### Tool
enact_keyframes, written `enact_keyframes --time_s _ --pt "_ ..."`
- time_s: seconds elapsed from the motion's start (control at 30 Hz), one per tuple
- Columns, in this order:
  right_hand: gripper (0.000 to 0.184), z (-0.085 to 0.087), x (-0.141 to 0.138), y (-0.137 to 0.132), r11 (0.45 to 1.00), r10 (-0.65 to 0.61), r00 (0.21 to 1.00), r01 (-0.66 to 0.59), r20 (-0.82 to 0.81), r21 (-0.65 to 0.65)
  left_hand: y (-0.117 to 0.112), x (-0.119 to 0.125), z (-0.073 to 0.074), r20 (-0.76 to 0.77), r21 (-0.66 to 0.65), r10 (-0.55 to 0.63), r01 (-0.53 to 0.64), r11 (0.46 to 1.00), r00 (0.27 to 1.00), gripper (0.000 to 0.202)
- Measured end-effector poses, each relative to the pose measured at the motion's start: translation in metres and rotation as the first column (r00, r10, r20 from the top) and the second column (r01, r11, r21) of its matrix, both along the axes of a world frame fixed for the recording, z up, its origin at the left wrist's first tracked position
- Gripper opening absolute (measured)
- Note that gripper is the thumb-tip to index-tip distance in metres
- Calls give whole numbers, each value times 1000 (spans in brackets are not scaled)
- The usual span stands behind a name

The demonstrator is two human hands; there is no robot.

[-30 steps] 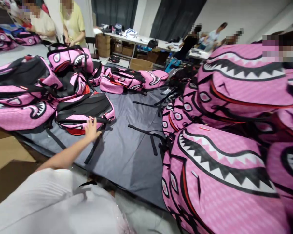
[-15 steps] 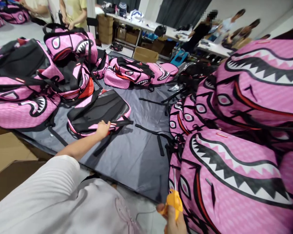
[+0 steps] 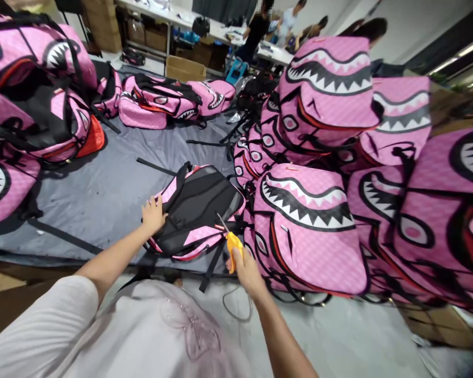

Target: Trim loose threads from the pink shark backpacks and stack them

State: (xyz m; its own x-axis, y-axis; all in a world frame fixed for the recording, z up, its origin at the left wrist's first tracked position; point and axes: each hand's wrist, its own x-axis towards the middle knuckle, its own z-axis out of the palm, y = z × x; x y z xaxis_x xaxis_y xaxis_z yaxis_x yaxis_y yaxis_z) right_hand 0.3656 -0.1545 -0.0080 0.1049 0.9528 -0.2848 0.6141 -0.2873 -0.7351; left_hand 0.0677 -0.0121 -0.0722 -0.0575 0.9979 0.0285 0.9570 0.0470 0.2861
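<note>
A pink backpack (image 3: 199, 210) with a black back panel lies face down on the grey table cover (image 3: 110, 194), close to me. My left hand (image 3: 153, 214) grips its left edge near the top. My right hand (image 3: 245, 268) is closed on yellow-handled thread snips (image 3: 230, 242), whose metal tip points at the backpack's lower right side, where black straps hang over the table edge.
A tall stack of pink shark-mouth backpacks (image 3: 311, 220) fills the right side. More of them are piled at the left (image 3: 35, 105) and far back (image 3: 161, 100). Other people stand at tables (image 3: 268, 26) in the background. Cardboard boxes (image 3: 185, 68) sit on the floor.
My left hand took hold of the backpack and dragged it from the left pile towards me. My right hand came up into view with the yellow snips.
</note>
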Motion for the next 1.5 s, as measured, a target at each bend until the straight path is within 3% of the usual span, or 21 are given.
enact_keyframes --time_s 0.1,0.17,0.2,0.27,0.37,0.43,0.5,0.53,0.6,0.67,0.73,0.8,0.83,0.87,0.93,1.0,1.13,1.27,1.33,1.4,1.5 --pt "51 21 8 43 997 74 992 -71 97 -35 1 -7 -6 110 19 -30 29 999 993 62" --pt "51 36 11 83 995 97 977 -88 189 -57 -13 -9 -8 336 -3 -63 68 998 940 53" --pt "52 42 11 102 995 93 965 -82 246 -56 -22 -12 -9 499 -62 -55 99 993 865 52" --pt "54 51 6 134 997 75 935 -58 347 -58 -41 -22 -13 812 -226 70 202 953 579 58" --pt "49 53 -16 147 971 228 869 -168 440 -172 -57 -39 -23 909 -417 404 272 867 104 64" --pt "43 52 -31 135 863 485 799 -374 354 -338 -56 -46 -31 808 -565 587 212 797 -52 65" --pt "42 51 -42 123 731 645 743 -532 178 -427 -49 -50 -35 717 -672 689 158 724 -108 65" --pt "43 52 -45 121 721 649 751 -554 125 -415 -45 -50 -36 695 -696 710 143 703 -110 64" --pt "45 54 -51 125 817 544 827 -485 138 -312 -40 -48 -34 696 -708 715 103 699 -66 62" --pt "46 58 -58 133 894 434 880 -394 194 -213 -41 -42 -29 736 -677 676 61 733 48 61" --pt "45 62 -65 136 853 505 845 -457 178 -253 -48 -31 -23 777 -595 572 8 804 265 59" --pt "44 69 -66 134 748 642 754 -575 140 -332 -57 -17 -18 724 -429 370 -41 902 582 55" --pt "43 73 -62 133 731 665 728 -589 167 -344 -61 -8 -16 627 -329 253 -44 943 737 56" --pt "44 78 -56 132 759 643 726 -561 244 -332 -66 1 -14 497 -233 133 -16 972 857 60" --pt "46 89 -38 130 883 467 729 -405 501 -235 -72 19 -13 247 -102 -76 103 989 966 68" --pt "48 96 -17 124 933 354 670 -303 653 -194 -75 32 -13 110 -63 -216 224 973 970 68" --pt "49 99 10 98 783 592 686 -365 423 -503 -80 52 -10 26 3 -250 250 968 968 61" --pt "57 99 23 79 915 380 629 -147 678 -377 -102 86 -3 97 35 -424 423 905 900 71" --pt "56 102 34 73 877 444 670 -189 595 -442 -115 109 -5 116 -69 -510 519 852 852 82" --pt "55 106 49 68 833 482 753 -234 449 -502 -122 126 -9 116 -150 -486 499 854 866 85" --pt "56 110 75 52 943 228 759 -17 609 -332 -117 130 -18 296 -127 -351 401 907 888 64"
